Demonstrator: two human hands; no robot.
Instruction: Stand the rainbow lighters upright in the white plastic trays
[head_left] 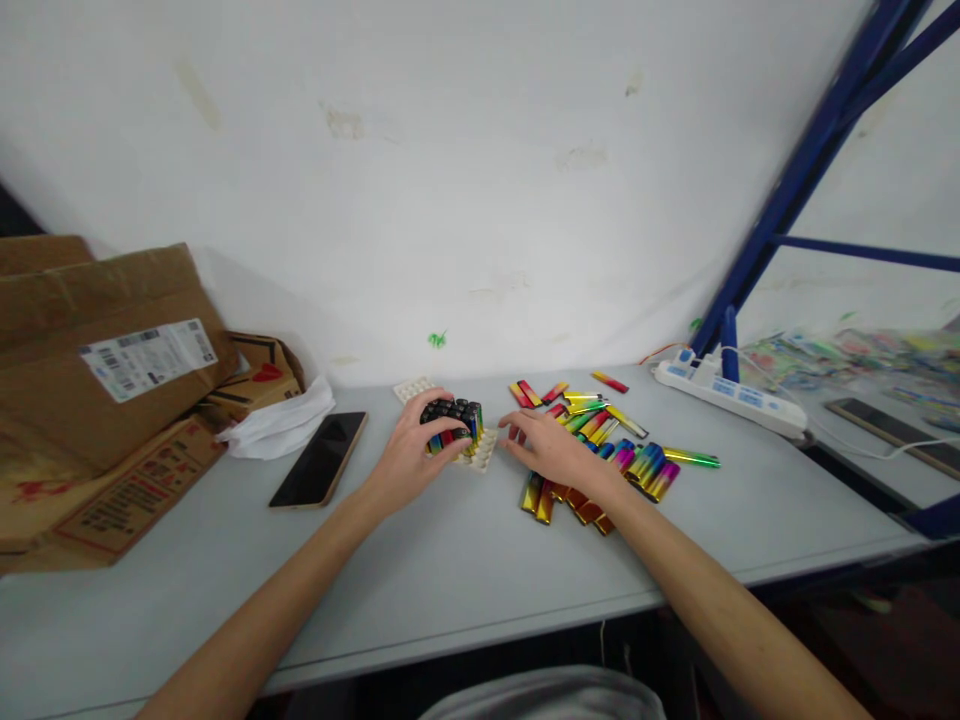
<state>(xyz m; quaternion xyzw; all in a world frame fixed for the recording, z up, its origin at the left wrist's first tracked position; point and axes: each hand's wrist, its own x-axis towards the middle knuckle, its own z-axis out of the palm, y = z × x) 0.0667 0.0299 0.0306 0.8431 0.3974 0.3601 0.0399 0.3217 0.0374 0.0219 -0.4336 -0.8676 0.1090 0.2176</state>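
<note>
My left hand (411,442) curls around a tight cluster of black-topped, shiny multicoloured pieces (454,412). They look like small lighters and stand upright in a pale tray with round hollows (484,452). The thumb presses on the near side of the cluster; the other fingers are partly hidden behind it. Just right of the tray, my right hand (551,447) hovers with bent fingers apart, and nothing shows between them. Under and beyond that hand lies a loose heap of shiny, rainbow-coloured flat tubes (645,465).
Another pale tray (412,388) lies behind my left hand. To the left are a black phone (321,460), crumpled white paper (281,422) and stacked cardboard boxes (112,340). A white power strip (731,395) sits at right by a blue metal frame (795,170). A wall closes off the back.
</note>
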